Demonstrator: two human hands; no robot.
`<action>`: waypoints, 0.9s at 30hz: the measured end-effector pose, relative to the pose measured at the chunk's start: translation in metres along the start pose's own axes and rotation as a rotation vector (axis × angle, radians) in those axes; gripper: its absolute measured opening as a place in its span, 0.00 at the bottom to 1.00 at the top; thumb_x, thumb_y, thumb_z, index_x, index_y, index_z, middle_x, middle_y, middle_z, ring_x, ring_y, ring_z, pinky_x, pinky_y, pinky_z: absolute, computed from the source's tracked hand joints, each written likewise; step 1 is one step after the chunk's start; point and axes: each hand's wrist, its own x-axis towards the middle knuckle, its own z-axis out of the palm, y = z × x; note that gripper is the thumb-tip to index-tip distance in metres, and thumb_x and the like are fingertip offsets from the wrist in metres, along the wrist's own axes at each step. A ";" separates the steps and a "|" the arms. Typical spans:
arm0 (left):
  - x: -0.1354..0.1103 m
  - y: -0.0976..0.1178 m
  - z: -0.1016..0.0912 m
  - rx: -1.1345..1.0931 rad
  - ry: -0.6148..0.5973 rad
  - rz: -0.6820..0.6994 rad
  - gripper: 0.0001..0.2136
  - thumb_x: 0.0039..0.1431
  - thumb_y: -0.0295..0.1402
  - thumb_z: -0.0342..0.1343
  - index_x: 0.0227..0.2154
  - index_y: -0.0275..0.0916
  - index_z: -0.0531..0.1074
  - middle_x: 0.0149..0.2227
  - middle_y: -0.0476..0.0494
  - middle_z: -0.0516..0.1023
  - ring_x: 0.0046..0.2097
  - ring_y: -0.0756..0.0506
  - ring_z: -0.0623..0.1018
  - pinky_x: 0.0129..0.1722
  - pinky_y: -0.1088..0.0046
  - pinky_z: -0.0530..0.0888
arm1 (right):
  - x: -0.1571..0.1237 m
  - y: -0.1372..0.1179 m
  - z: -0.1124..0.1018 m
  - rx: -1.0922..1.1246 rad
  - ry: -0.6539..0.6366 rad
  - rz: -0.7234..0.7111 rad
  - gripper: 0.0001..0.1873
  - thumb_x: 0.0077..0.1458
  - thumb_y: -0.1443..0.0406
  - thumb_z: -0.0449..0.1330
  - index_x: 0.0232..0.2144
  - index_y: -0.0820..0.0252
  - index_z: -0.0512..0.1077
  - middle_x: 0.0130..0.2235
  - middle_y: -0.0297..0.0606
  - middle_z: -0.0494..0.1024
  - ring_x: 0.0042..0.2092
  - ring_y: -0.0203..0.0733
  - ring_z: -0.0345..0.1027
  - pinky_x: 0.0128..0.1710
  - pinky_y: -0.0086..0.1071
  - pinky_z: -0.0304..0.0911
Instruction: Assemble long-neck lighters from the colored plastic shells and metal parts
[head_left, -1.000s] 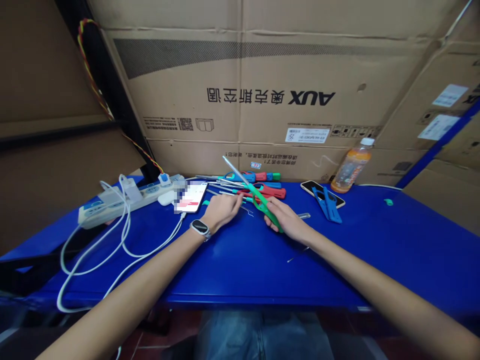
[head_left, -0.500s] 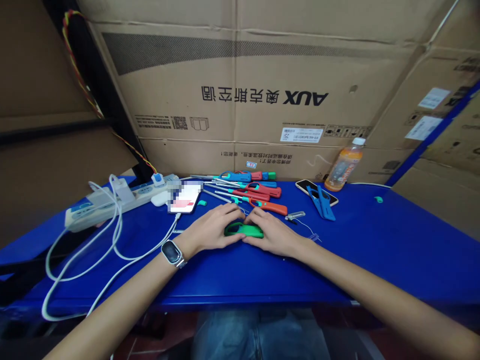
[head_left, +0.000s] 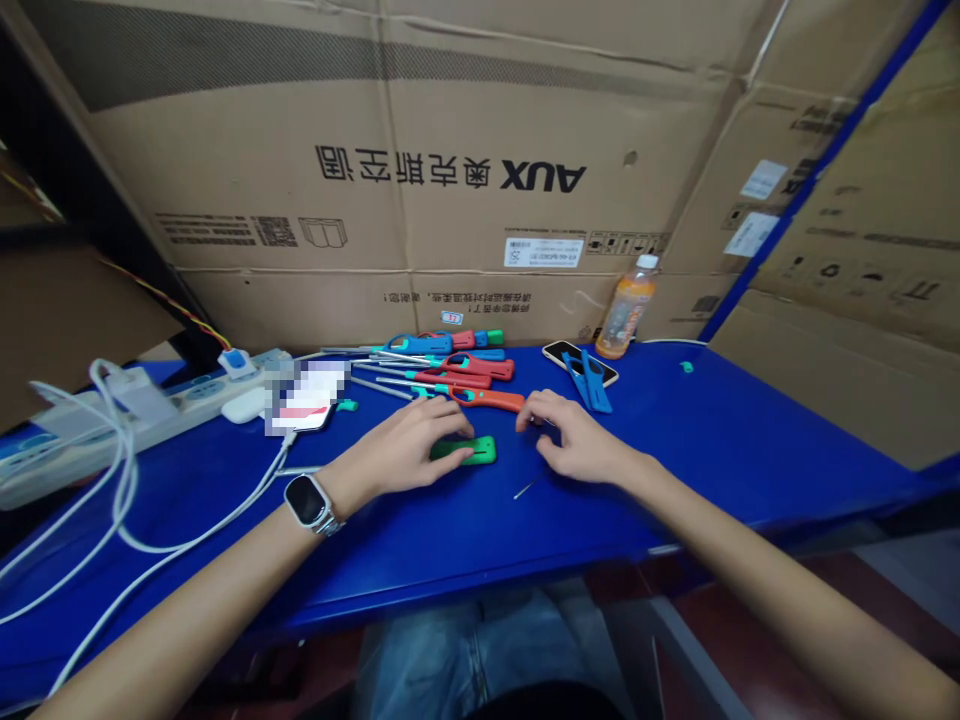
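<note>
My left hand (head_left: 420, 440) is closed around one end of a green lighter casing (head_left: 484, 450), which lies on the blue table (head_left: 420, 545). To its right, clear of the casing, my right hand (head_left: 577, 435) bends its fingers low over the tabletop. Whatever those fingers pinch is hidden. A thin piece of wire or metal (head_left: 525, 490) shows just below the right thumb. Behind my hands are several long-necked lighters, among them an orange-red lighter (head_left: 499, 400) and a blue lighter (head_left: 427, 344).
At left are a power strip (head_left: 187, 400), white cables (head_left: 124, 500) and a phone (head_left: 304, 400) with a blurred screen. Back right hold a second phone (head_left: 559, 352), blue casing halves (head_left: 592, 380), an orange drink bottle (head_left: 628, 310) and a small teal piece (head_left: 686, 367). Cardboard (head_left: 450, 220) walls the back.
My right hand has let go of the green casing and moved right, over where small clear parts lay. The left hand keeps the casing. The view has turned to the right.
</note>
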 end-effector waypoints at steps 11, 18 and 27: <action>0.057 0.019 0.034 -0.063 -0.032 0.153 0.09 0.66 0.36 0.52 0.36 0.38 0.75 0.39 0.43 0.76 0.42 0.43 0.76 0.44 0.67 0.71 | -0.035 0.012 -0.007 -0.127 -0.157 0.030 0.02 0.56 0.69 0.60 0.32 0.58 0.73 0.40 0.38 0.74 0.46 0.45 0.64 0.48 0.42 0.55; 0.046 0.013 0.024 -0.037 0.049 0.177 0.09 0.68 0.35 0.52 0.39 0.38 0.75 0.40 0.42 0.76 0.44 0.44 0.75 0.46 0.67 0.71 | -0.019 0.019 0.006 0.122 0.018 0.036 0.04 0.62 0.66 0.57 0.34 0.59 0.71 0.36 0.36 0.76 0.39 0.40 0.67 0.46 0.38 0.58; 0.007 -0.021 -0.015 0.315 0.224 0.174 0.13 0.69 0.32 0.48 0.45 0.40 0.78 0.39 0.39 0.77 0.42 0.41 0.73 0.43 0.63 0.71 | 0.041 -0.011 0.025 0.552 0.077 0.129 0.07 0.58 0.62 0.59 0.34 0.60 0.69 0.31 0.33 0.73 0.31 0.35 0.65 0.32 0.30 0.61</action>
